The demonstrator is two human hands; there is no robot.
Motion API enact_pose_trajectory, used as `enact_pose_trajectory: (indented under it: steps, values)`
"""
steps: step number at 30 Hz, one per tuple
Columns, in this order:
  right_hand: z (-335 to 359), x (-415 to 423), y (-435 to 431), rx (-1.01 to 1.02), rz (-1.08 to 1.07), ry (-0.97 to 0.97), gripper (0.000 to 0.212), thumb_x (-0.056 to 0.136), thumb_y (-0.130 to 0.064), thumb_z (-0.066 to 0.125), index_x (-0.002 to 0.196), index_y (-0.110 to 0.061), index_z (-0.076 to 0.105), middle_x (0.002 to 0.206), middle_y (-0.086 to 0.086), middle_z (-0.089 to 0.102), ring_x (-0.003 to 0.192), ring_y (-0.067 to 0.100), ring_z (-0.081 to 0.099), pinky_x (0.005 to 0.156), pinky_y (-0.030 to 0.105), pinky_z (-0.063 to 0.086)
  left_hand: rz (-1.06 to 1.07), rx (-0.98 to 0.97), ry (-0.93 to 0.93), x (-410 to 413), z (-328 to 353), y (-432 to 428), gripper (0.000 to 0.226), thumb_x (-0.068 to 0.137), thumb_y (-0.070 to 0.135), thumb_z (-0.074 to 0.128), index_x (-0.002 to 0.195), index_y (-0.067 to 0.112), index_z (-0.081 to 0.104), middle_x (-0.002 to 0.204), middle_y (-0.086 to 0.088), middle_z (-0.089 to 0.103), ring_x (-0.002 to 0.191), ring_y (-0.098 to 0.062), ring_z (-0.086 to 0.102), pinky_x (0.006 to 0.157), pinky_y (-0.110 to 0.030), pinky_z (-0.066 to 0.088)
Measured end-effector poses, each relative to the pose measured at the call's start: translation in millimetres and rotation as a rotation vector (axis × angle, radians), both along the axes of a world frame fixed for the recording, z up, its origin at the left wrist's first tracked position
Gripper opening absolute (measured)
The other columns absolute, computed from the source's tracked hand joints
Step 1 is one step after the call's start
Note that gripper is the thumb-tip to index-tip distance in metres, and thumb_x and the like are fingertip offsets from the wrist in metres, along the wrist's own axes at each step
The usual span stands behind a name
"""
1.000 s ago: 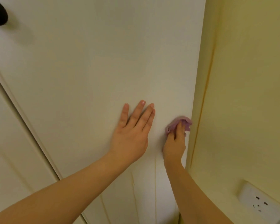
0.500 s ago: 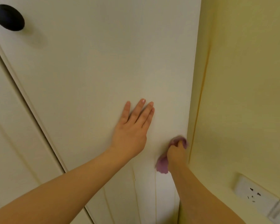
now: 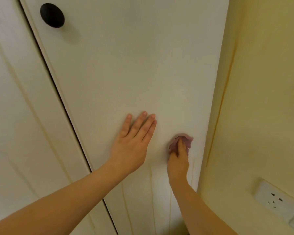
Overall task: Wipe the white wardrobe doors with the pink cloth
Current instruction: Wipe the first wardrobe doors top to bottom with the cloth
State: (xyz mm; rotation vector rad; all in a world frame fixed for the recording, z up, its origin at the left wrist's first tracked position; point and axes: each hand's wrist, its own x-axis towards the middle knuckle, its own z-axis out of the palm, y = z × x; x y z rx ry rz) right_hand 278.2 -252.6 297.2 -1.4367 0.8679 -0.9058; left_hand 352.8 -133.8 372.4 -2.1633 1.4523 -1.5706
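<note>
Trainee: Why is the left hand (image 3: 131, 146) spread flat on the white wardrobe door (image 3: 134, 65)?
Supervisor: Likely to steady the door so it does not swing under the wiping; its fingers (image 3: 143, 126) lie straight, holding nothing
Trainee: And the right hand (image 3: 178, 161)?
Supervisor: Its fingers (image 3: 180, 147) curl round the bunched pink cloth (image 3: 186, 140), pressing it on the door near the right edge, close to the yellow wall (image 3: 261, 99), well below the black knob (image 3: 52, 15)
</note>
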Motion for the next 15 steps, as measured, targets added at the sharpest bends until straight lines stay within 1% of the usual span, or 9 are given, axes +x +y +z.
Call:
enact_pose_trajectory:
  steps: [2,3,4,6,7,9,11,13,15]
  values:
    - [-5.1,2.7,16.1,-0.021,0.002,0.056,0.042,0.095,-0.009,0.038,0.137,-0.01,0.038,0.134,0.008,0.046,0.123,0.027,0.043,0.102,0.038,0.038,0.015,0.015,0.0,-0.5,-3.9,7.3,0.06,0.08,0.011,0.043,0.14,0.002,0.041,0.148,-0.01,0.039,0.139,-0.029,0.025,0.117,-0.05,-0.001]
    - [-9.5,4.1,18.2,0.026,-0.013,0.089,0.039,0.093,-0.006,0.038,0.133,-0.007,0.037,0.131,0.014,0.046,0.119,0.033,0.046,0.099,0.043,0.039,0.022,0.017,0.006,-1.6,-5.5,12.6,0.06,0.08,0.012,0.043,0.14,0.002,0.041,0.148,-0.01,0.039,0.139,-0.03,0.025,0.117,-0.05,-0.001]
    - [-9.2,3.8,17.9,0.086,-0.009,0.117,0.037,0.093,-0.004,0.036,0.13,-0.007,0.038,0.125,0.014,0.049,0.112,0.033,0.049,0.096,0.041,0.04,0.026,0.014,0.008,-1.8,-6.5,15.9,0.06,0.081,0.011,0.043,0.14,0.002,0.042,0.148,-0.011,0.039,0.139,-0.03,0.025,0.117,-0.05,-0.001]
    - [-0.5,2.7,20.5,0.153,-0.001,0.097,0.036,0.096,-0.004,0.035,0.128,-0.015,0.045,0.116,0.009,0.052,0.102,0.023,0.049,0.095,0.033,0.036,0.029,0.001,0.006,-1.5,-8.5,25.5,0.058,0.082,0.01,0.041,0.139,0.002,0.044,0.147,-0.011,0.04,0.138,-0.029,0.026,0.117,-0.05,0.001]
    - [5.5,2.1,23.4,0.082,-0.017,0.084,0.035,0.097,-0.007,0.036,0.127,-0.02,0.048,0.121,0.009,0.053,0.103,0.019,0.048,0.096,0.03,0.033,0.029,-0.003,0.008,-0.5,-9.5,29.7,0.057,0.082,0.009,0.04,0.138,0.002,0.044,0.147,-0.011,0.04,0.138,-0.029,0.027,0.117,-0.05,0.002]
    - [15.2,2.6,31.8,-0.142,0.051,0.05,0.039,0.096,-0.012,0.036,0.134,-0.019,0.042,0.139,0.002,0.042,0.121,0.019,0.041,0.099,0.025,0.024,0.031,-0.007,-0.001,1.2,-12.0,37.4,0.056,0.082,0.009,0.038,0.138,0.002,0.045,0.146,-0.011,0.041,0.138,-0.029,0.027,0.117,-0.05,0.002]
    - [12.6,1.8,30.7,-0.172,0.027,0.041,0.053,0.089,-0.02,0.033,0.141,-0.009,0.032,0.141,0.005,0.036,0.128,0.025,0.036,0.098,0.029,0.028,0.029,-0.009,-0.01,1.5,-16.4,43.3,0.056,0.082,0.008,0.038,0.137,0.002,0.046,0.146,-0.01,0.042,0.138,-0.029,0.028,0.117,-0.051,0.004]
    - [10.6,0.9,22.5,0.024,-0.023,0.098,0.051,0.09,-0.013,0.034,0.141,-0.011,0.033,0.133,0.01,0.045,0.122,0.032,0.043,0.093,0.031,0.034,0.023,-0.014,-0.008,0.0,-21.7,53.0,0.056,0.082,0.007,0.039,0.138,0.002,0.046,0.146,-0.01,0.041,0.138,-0.029,0.029,0.116,-0.05,0.006]
    - [10.0,0.4,20.6,0.184,-0.03,0.081,0.047,0.094,-0.003,0.035,0.139,-0.015,0.038,0.13,0.008,0.048,0.116,0.029,0.047,0.09,0.03,0.034,0.025,-0.01,-0.008,-0.4,-28.1,66.2,0.057,0.082,0.006,0.038,0.139,0.003,0.042,0.148,-0.009,0.038,0.138,-0.028,0.029,0.117,-0.05,0.005]
